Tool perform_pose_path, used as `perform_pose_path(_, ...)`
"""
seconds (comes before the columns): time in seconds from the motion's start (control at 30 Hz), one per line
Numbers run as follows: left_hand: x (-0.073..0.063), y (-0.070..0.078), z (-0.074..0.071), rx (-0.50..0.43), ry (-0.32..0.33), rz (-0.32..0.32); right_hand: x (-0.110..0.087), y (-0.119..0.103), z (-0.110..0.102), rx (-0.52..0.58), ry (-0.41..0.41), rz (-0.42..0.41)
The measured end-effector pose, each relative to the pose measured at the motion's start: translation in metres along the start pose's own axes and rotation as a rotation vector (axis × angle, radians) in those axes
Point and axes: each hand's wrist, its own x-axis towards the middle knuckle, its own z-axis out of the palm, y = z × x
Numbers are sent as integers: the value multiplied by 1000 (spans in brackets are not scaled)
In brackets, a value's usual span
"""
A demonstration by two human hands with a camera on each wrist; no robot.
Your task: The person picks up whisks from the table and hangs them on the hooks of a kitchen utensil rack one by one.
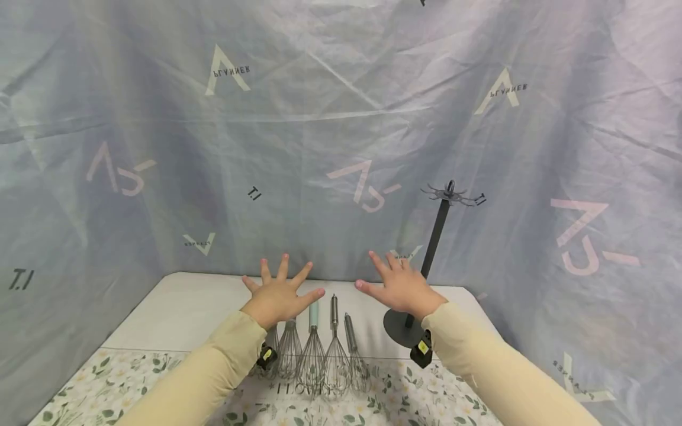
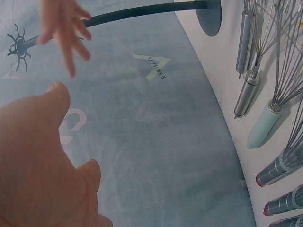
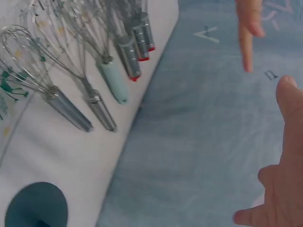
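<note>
My left hand (image 1: 277, 296) hovers with fingers spread above the left part of a row of whisks and holds nothing. To the right, my right hand (image 1: 402, 289), also spread and holding nothing, is raised in front of a dark metal stand (image 1: 438, 231). Between the hands lie a whisk with a mint-green handle (image 1: 314, 315), a steel whisk (image 1: 334, 310) and a smaller steel whisk (image 1: 350, 332), handles pointing away from me. Several grey-handled whisks (image 2: 274, 171) with red ends lie beyond the mint one; my left hand partly hides them in the head view.
The stand has a ring of curved hooks (image 1: 450, 194) on top and a round base (image 1: 396, 328). A white tabletop (image 1: 176, 307) carries a floral cloth (image 1: 128, 378) along its near side. Grey printed fabric (image 1: 298, 118) hangs behind and at both sides.
</note>
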Motion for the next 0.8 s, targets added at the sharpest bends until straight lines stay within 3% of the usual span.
perform_pose_path(0.47, -3, -2, -5, -10, -5, -10, -1, 7, -114, -55, 170, -143)
perform_pose_path(0.67, -3, -7, -4, -9, -5, -1, -2, 12, -159, -67, 337, -259)
perform_pose_path(0.8, -5, -13, -1, -27, -4, -12, -2, 21, -181, -67, 417, -264)
